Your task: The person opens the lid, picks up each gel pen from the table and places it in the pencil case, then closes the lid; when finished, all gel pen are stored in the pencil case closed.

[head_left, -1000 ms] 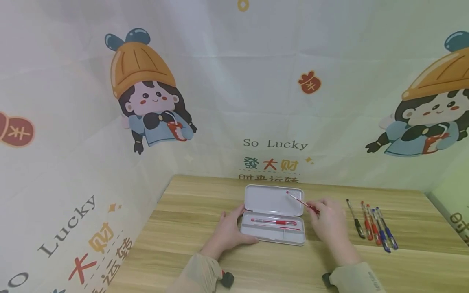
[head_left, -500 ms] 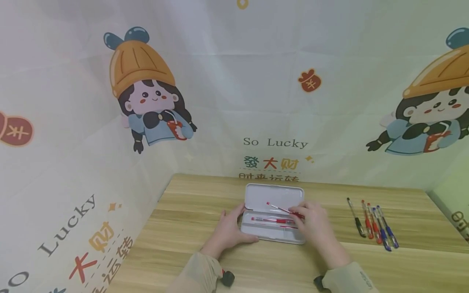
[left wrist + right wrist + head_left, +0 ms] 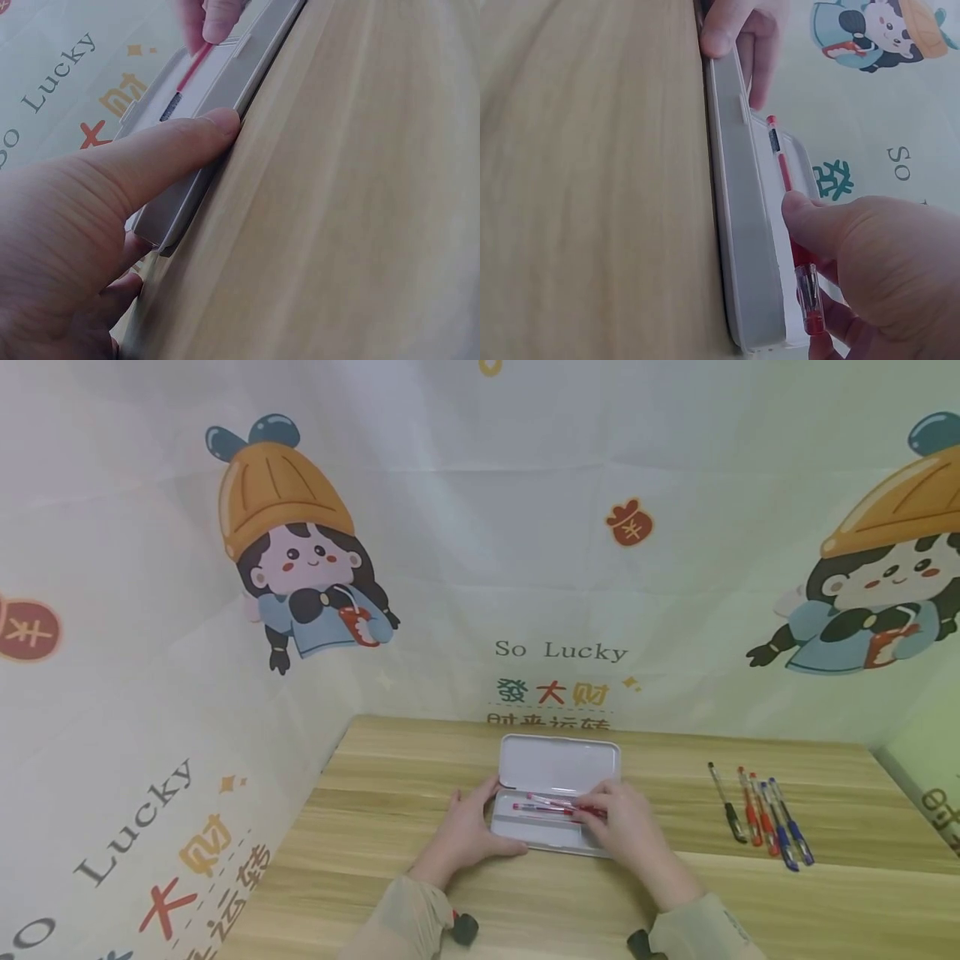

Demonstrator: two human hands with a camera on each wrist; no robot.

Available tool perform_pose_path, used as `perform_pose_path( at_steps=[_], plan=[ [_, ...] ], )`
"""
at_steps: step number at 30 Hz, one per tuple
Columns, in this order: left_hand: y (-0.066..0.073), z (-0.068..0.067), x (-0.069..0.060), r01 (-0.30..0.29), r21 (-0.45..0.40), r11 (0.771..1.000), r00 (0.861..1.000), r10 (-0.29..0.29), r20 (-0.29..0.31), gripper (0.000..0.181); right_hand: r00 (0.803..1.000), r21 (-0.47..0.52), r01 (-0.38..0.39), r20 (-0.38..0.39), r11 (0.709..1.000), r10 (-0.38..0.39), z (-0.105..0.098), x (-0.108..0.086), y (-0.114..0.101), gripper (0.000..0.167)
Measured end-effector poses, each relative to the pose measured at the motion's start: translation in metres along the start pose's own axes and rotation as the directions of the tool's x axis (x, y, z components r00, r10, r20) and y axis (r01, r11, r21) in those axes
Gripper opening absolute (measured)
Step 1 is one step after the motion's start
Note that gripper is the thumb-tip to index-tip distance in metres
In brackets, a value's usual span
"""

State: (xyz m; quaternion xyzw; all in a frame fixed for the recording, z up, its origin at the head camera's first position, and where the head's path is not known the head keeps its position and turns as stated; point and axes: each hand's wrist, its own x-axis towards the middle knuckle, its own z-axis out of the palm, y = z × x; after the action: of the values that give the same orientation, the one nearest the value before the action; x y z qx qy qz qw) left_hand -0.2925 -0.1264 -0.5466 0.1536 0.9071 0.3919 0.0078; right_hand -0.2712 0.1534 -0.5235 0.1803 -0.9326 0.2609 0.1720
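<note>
Head view: left hand [image 3: 468, 833] grips the case [image 3: 543, 837] at nine o'clock, right hand [image 3: 628, 831] pinches a red pen [image 3: 802, 256], apparently mid-placement, needing release next.

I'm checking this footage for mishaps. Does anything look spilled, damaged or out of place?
Nothing stands out. The pen case lies open, its end gripped by the left hand, while the right hand holds a red pen at it. To the right, five loose pens lie slightly fanned, and no spill or damage shows.
</note>
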Motion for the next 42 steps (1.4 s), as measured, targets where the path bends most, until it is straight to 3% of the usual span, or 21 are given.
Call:
perform_pose_path(
  at_steps=[9,16,33,42],
  plan=[
    [0.000,0.000,0.000,-0.001,0.005,1.000,1.000,0.001,-0.001,0.126,0.998,0.012,-0.034,0.049,0.999,0.033,0.004,-0.003,-0.001,0.012],
    [0.001,0.000,0.000,-0.007,0.009,1.000,1.000,0.007,-0.003,0.125,0.999,0.031,-0.037,0.033,0.999,0.036,0.006,-0.005,0.000,0.010],
    [0.001,0.000,0.001,-0.005,0.000,1.000,1.000,0.005,0.001,0.124,0.991,0.107,-0.126,0.047,0.986,0.122,0.002,-0.001,0.001,0.010],
    [0.002,-0.002,0.000,-0.001,-0.006,1.000,1.000,0.001,-0.001,0.124,0.988,0.179,-0.155,0.016,0.972,0.155,-0.009,0.002,0.003,0.030]
  ],
)
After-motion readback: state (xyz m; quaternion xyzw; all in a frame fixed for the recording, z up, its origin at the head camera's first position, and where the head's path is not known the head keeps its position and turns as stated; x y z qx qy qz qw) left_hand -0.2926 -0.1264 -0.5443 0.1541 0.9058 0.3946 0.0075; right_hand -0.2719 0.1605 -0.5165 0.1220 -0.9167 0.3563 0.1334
